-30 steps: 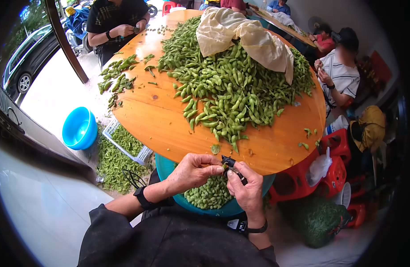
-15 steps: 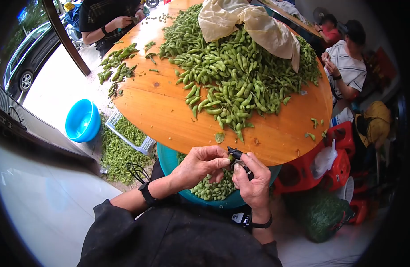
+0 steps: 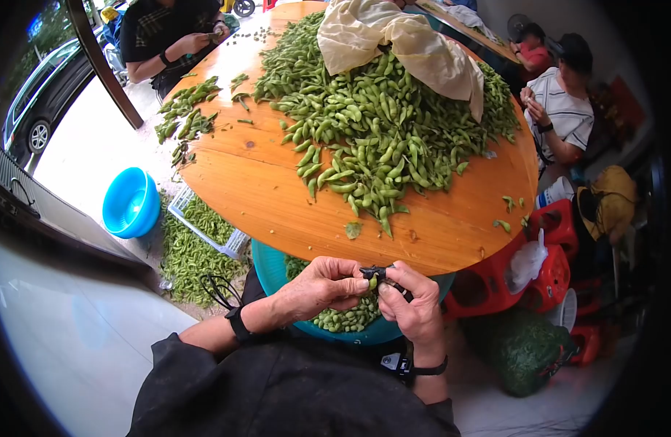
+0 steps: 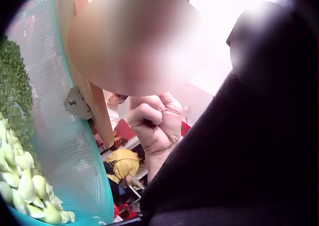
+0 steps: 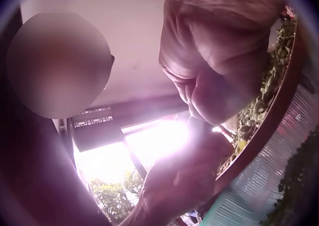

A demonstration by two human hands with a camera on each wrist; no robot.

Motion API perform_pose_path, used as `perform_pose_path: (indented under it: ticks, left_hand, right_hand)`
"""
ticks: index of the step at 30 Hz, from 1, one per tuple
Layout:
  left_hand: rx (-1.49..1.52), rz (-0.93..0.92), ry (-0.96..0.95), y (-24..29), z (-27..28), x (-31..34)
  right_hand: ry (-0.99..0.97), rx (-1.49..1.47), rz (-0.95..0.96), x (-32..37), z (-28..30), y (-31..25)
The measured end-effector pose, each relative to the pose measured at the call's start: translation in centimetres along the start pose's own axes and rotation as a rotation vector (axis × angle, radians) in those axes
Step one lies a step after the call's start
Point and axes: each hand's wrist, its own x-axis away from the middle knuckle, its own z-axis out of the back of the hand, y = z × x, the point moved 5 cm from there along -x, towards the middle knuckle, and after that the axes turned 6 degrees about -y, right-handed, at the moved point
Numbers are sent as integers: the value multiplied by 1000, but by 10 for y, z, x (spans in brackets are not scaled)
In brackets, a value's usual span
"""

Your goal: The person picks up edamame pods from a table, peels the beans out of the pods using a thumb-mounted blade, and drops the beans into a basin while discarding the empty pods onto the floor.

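In the head view both hands meet just off the table's near edge. The left hand (image 3: 322, 289) pinches a small green pod (image 3: 373, 282) between thumb and forefinger. Curled around a small black tool (image 3: 385, 274), the right hand (image 3: 415, 304) meets the same pod from the other side. Beneath them, a teal basket (image 3: 261, 268) holds shelled green beans (image 3: 344, 317). A large heap of pods (image 3: 379, 131) lies on the wooden table (image 3: 255, 197). The left wrist view shows the right hand (image 4: 155, 124) with curled fingers; the right wrist view shows the right palm (image 5: 219, 52) close up.
A cream cloth (image 3: 393, 36) lies over the heap. Blue basin (image 3: 131, 202) and a white crate (image 3: 204, 226) among pods stand on the floor at left. Red stools (image 3: 488, 280) and a green net bag (image 3: 521, 353) are at right. Other people sit around.
The left hand and the right hand stay together at the pod, both slightly lower than half a second ago. More of the green pod shows below the black tool. The whole head view has shifted a little.
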Motion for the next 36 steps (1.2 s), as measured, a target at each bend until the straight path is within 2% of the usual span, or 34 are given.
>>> perform_pose_path:
  ticks: [2, 4, 6, 8, 11, 12, 13, 14, 17, 21, 23, 24, 26, 27, 30, 31, 33, 36]
  left_hand:
    - [-2, -22, 7, -2, -3, -1]
    - [-281, -177, 166, 8, -3, 2]
    - [-325, -211, 192, 8, -3, 1]
    - [-368, -240, 219, 9, -2, 2]
    - [-258, -131, 157, 4, 0, 3]
    - [-103, -60, 91, -1, -1, 3]
    - [52, 10, 24, -6, -3, 2]
    - [121, 1, -18, -13, -2, 0]
    - [225, 56, -41, -19, -2, 0]
    - [272, 27, -86, -19, -5, 0]
    - [129, 0, 40, -12, -10, 0]
    - [130, -1, 39, -12, -12, 1]
    - [-186, 38, 61, -12, -13, 3]
    - [-183, 38, 63, -12, -12, 4]
    - [-667, -72, 86, 1, -16, 4]
    - [-665, -71, 87, -1, -14, 3]
    - [-1067, -419, 88, 10, -19, 5]
    - [-1161, -426, 124, 5, -20, 6]
  right_hand:
    - [59, 131, 9, 2, 0, -2]
    - [55, 99, -7, 6, -1, -2]
    - [49, 67, -21, 7, -1, -1]
    - [13, 153, 0, 8, -1, -1]
    - [-36, 106, -17, 7, 4, 2]
    - [-34, 107, -20, 8, 8, 3]
    - [-73, -34, -40, 9, 10, 6]
    - [-113, -175, -59, 9, 10, 9]
    - [-114, -295, -70, 11, 12, 19]
    - [-46, -182, -41, 11, 4, 14]
    - [68, 217, 18, 12, 3, 4]
    - [85, 424, 72, 13, 1, 1]
    - [101, 740, 214, 16, -8, -11]
    - [99, 741, 211, 18, -9, -12]
    - [138, 782, 170, 22, -9, -11]
    - [137, 782, 167, 22, -9, -11]
    - [154, 830, 199, 22, -12, -14]
    - [182, 909, 218, 23, -15, -16]
